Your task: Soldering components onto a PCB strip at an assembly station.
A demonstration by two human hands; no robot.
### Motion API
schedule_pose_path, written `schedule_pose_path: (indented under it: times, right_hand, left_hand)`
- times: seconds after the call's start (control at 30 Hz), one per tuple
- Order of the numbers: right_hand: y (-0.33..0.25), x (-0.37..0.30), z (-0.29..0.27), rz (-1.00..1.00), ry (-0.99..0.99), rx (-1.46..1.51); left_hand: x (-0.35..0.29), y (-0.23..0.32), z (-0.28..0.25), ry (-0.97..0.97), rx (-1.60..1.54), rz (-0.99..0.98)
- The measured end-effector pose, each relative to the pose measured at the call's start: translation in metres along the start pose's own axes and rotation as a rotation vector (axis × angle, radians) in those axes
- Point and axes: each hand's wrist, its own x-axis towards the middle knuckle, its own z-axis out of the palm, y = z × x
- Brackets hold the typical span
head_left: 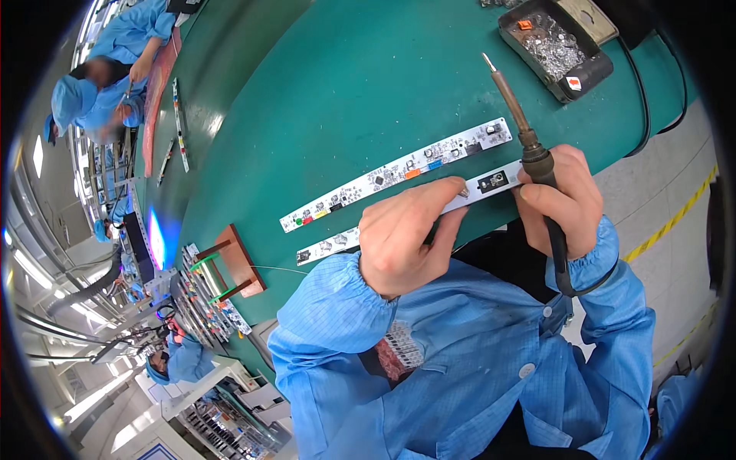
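A long, narrow white circuit board lies slantwise before me at the table's near edge. My left hand is closed over its middle, thumb and forefinger pinching it and hiding part of it. Between my right thumb and fingers is the board's right end, beside a black rectangular component. A soldering iron also rests in my right hand, its bare tip pointing up and away from the boards. Just beyond lies a second long circuit board, populated with small parts, untouched.
At the far right stands a black tray of metallic scraps, with cables alongside. A solder spool on a brown stand sits left, its thin wire running toward my left sleeve. More boards are stacked behind it. Co-workers sit farther left.
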Motion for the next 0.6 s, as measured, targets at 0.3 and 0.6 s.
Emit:
schedule_pose_path:
  times: [0.3, 0.6]
  right_hand:
    - [-0.002, 0.005, -0.001, -0.002, -0.026, -0.008]
    - [-0.020, 0.011, -0.007, 0.182, -0.047, 0.093]
  left_hand:
    - [0.000, -0.011, 0.008, 0.038, 0.000, 0.179]
    - [0.002, -0.002, 0.001, -0.043, -0.071, -0.016]
